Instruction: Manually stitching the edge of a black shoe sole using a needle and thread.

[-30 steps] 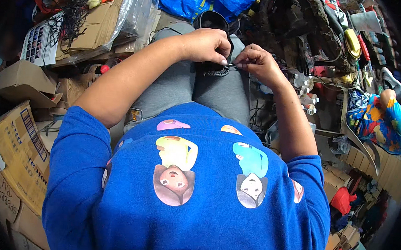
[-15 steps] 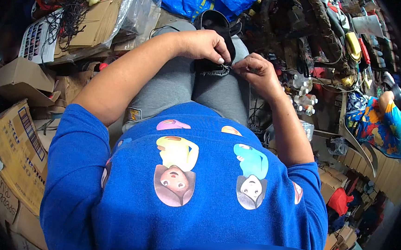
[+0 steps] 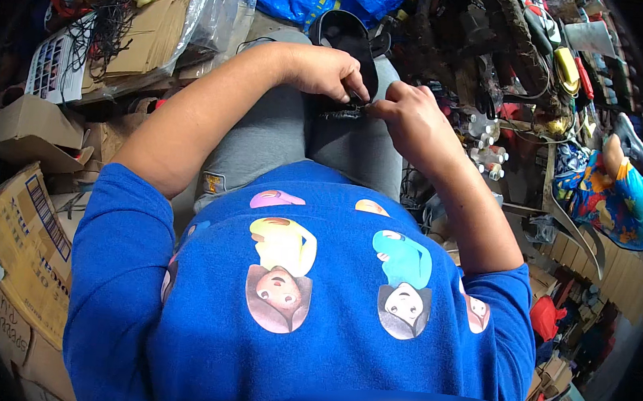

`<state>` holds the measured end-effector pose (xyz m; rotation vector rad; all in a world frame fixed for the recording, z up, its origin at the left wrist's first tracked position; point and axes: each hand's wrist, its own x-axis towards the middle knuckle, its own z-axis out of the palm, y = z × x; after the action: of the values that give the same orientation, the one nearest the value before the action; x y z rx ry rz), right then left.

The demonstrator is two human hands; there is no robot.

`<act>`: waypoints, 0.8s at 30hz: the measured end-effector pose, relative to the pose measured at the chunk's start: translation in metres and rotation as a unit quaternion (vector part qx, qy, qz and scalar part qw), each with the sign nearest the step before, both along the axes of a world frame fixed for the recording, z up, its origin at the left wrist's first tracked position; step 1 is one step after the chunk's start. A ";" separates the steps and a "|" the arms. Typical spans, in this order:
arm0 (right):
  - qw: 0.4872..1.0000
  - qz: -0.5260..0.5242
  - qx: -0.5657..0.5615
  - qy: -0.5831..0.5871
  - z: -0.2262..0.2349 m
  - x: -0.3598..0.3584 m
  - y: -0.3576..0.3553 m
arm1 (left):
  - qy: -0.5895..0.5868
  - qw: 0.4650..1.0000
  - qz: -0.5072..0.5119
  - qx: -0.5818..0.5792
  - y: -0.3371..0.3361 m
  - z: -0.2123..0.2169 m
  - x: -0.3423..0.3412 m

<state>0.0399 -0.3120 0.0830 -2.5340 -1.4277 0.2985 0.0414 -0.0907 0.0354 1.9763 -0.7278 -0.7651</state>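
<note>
Across my lap lies a black shoe-like item [image 3: 342,29] with a rounded end, a dark hollow inside and a rough, frayed edge toward me. My left hand [image 3: 326,71] reaches over it from the left. Its fingers are bent and pinched at that edge, and something thin and pale shows at the fingertips, too small to name. Just to the right, my right hand [image 3: 419,120] is closed, thumb and forefinger pressed together at the same edge. What the right fingers hold is hidden. The item rests on my grey trousers [image 3: 359,145].
Flat cardboard [image 3: 150,43] and clear plastic sheeting lie to the left, above an opened carton [image 3: 36,125]. A blue plastic bag [image 3: 294,1] sits ahead. Several small bottles [image 3: 488,156] stand right of my knee. Farther right, a person in a colourful garment [image 3: 612,198] shows partly.
My right hand has turned, its back now more upward, and its fingers have closed in at the frayed edge. My left fingers have shifted slightly; the black item stays on my lap.
</note>
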 end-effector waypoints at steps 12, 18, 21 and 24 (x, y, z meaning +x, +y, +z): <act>0.967 -0.087 0.106 0.215 -0.026 0.017 -0.009 | -0.252 0.921 0.294 0.049 -0.010 0.003 -0.043; 0.599 -0.202 0.503 0.589 -0.016 0.029 -0.093 | -0.157 0.952 0.239 0.114 0.063 0.022 -0.100; 0.507 -0.062 0.599 0.617 0.001 0.053 -0.144 | -0.077 0.915 0.342 0.198 0.105 0.031 -0.088; 0.595 -0.297 0.503 0.553 0.002 0.048 -0.144 | -0.037 0.876 0.449 -0.170 0.090 0.021 -0.083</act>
<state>0.0880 -0.4556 0.0850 -1.1728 -0.0503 0.5589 -0.0416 -0.0009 0.0562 1.7404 0.0728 0.0121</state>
